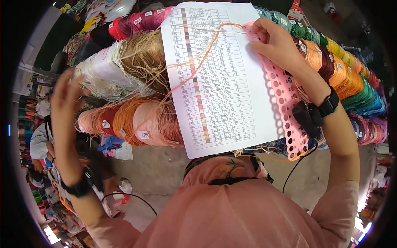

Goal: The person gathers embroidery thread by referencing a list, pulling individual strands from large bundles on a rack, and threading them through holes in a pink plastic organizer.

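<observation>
My right hand (275, 41) is closed in a pinch at the top end of a pink perforated strip (285, 107), where peach thread (213, 43) meets its edge. The thread runs leftward in loose strands from those fingertips across a printed paper chart (264, 120) toward the skeins. Smeared by motion, my left hand (68, 91) is raised at the left, beside the white skeins (101, 68); its fingers cannot be made out clearly. Below the white ones lie peach thread skeins (155, 122) with small white labels.
Olive-beige threads (142, 51) hang loosely over their row. Red and purple skeins (140, 20) lie at the far left, orange skeins (345, 82) at the right. A black device (306, 118) is strapped near my right wrist, its cable hanging down. Another person (41, 140) is at the left edge.
</observation>
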The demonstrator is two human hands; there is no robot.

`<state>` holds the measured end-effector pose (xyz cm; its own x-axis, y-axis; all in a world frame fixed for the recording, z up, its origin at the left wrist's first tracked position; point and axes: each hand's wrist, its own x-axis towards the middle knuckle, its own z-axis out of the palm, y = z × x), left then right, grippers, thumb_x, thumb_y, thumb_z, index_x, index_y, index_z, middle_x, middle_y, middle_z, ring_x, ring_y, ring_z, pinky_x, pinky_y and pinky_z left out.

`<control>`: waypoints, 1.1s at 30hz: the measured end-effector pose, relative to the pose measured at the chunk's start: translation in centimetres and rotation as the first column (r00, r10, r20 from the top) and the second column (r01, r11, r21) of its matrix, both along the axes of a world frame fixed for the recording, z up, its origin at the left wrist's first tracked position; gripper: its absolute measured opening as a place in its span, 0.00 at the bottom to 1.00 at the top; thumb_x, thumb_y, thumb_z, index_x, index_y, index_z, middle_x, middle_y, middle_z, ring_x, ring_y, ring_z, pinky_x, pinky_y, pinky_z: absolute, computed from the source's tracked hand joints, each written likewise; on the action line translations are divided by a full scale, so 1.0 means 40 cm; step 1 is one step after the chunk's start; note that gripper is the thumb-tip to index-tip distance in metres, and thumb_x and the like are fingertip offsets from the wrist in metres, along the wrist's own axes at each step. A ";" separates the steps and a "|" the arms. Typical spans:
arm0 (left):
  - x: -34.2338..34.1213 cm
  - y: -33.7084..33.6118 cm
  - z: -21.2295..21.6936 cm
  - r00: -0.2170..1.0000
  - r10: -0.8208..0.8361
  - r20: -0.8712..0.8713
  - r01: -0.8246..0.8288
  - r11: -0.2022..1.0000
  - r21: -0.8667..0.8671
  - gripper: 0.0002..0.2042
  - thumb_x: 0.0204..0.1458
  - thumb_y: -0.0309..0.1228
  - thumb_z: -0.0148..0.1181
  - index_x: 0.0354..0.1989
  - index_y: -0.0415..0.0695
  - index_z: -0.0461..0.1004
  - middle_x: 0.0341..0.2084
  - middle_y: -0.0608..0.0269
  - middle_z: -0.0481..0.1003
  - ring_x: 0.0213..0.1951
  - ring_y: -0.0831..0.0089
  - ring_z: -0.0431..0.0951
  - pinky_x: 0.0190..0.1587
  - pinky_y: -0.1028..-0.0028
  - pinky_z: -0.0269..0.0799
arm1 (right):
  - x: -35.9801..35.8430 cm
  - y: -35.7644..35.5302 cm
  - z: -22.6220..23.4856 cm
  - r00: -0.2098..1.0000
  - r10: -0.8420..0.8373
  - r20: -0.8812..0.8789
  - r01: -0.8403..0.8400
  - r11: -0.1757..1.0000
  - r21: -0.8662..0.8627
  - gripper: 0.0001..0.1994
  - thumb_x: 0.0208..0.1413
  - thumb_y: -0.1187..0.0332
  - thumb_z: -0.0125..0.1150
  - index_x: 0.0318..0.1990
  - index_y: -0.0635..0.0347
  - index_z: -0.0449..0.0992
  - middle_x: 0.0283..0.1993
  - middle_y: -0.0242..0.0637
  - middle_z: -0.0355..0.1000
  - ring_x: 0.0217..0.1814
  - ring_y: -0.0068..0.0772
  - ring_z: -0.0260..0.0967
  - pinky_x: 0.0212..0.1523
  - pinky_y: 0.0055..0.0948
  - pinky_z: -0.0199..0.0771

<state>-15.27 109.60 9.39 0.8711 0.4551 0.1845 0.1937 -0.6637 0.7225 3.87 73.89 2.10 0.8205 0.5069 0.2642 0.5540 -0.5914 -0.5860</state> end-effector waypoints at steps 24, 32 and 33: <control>-0.124 -0.457 -0.232 0.742 -0.670 -0.026 0.644 0.701 0.308 0.12 0.38 0.21 0.55 0.33 0.31 0.68 0.38 0.51 0.68 0.32 0.60 0.71 0.33 0.69 0.68 | -0.355 -0.217 0.000 0.999 0.024 -0.037 -0.024 1.000 0.011 0.15 0.37 0.76 0.55 0.37 0.64 0.65 0.48 0.45 0.57 0.51 0.42 0.56 0.50 0.32 0.56; -0.137 -0.461 -0.255 0.779 -0.626 0.041 0.560 0.723 0.405 0.07 0.37 0.23 0.55 0.27 0.36 0.71 0.36 0.59 0.71 0.19 0.74 0.68 0.21 0.76 0.64 | -0.401 -0.217 -0.084 0.992 -0.096 -0.086 0.102 0.993 0.061 0.21 0.39 0.68 0.59 0.44 0.62 0.64 0.51 0.51 0.57 0.53 0.47 0.55 0.52 0.35 0.54; -0.136 -0.461 -0.256 0.779 -0.626 0.044 0.559 0.723 0.406 0.07 0.37 0.23 0.55 0.26 0.36 0.71 0.36 0.59 0.71 0.19 0.75 0.68 0.21 0.76 0.64 | -0.401 -0.213 -0.091 0.992 -0.125 -0.033 0.126 0.992 0.021 0.22 0.39 0.68 0.60 0.45 0.62 0.64 0.50 0.51 0.57 0.52 0.48 0.56 0.52 0.35 0.55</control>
<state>-20.72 91.15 -0.85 0.8798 -0.2701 0.3912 -0.4263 -0.8122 0.3981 -12.16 65.36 -1.55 0.8854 0.3934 0.2476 0.4572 -0.6415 -0.6160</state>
